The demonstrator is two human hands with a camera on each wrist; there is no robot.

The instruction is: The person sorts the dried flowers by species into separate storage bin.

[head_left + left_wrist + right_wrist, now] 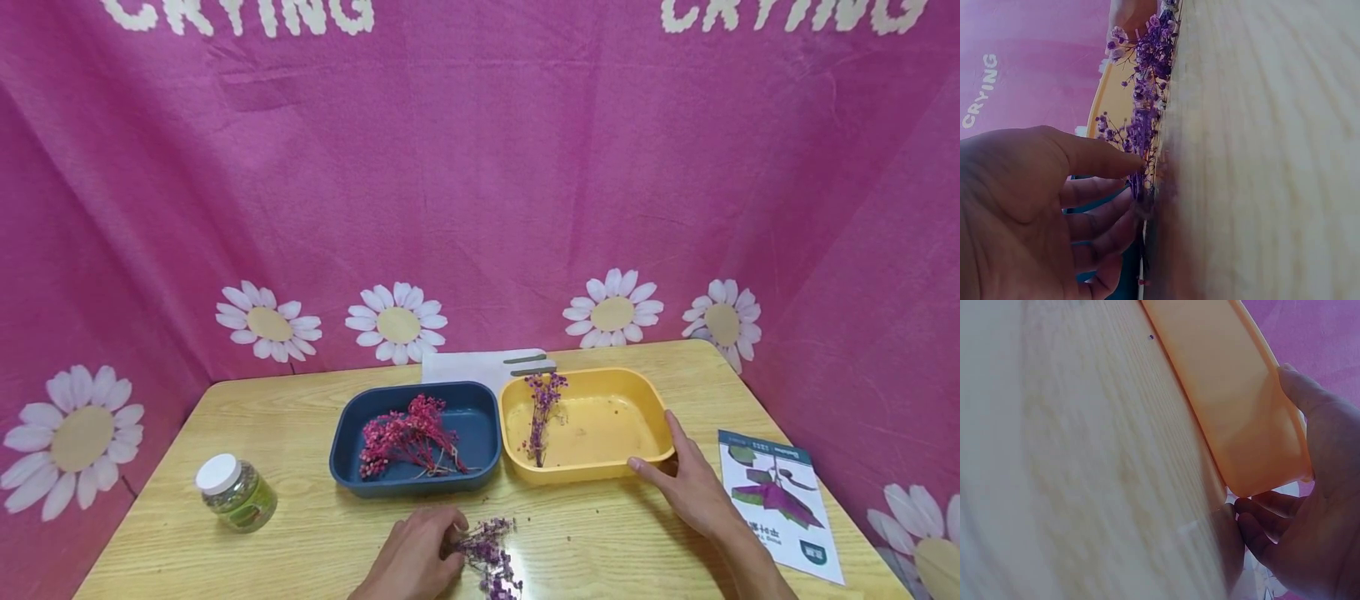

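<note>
My left hand (pixel 422 550) pinches the stems of a bunch of purple dried flowers (pixel 491 554) lying low over the table. In the left wrist view, the thumb and fingers of that hand (pixel 1022 194) close around the stems, and the purple blossoms (pixel 1147 75) point away from the palm. At the near right corner of a yellow tray (pixel 600 472), my right hand (pixel 693 487) grips with the thumb on the rim and the fingers along the outer wall, as the right wrist view also shows on the tray (pixel 1235 406). One purple sprig (pixel 540 417) stands inside this tray, at its left.
A dark blue tray (pixel 348 483) with pink dried flowers (pixel 405 437) adjoins the yellow one. To the left is a lidded jar (pixel 238 493), to the right a printed leaflet (pixel 780 504). A white cloth (pixel 465 367) lies behind the trays. Tiny bits dot the table (pixel 300 550).
</note>
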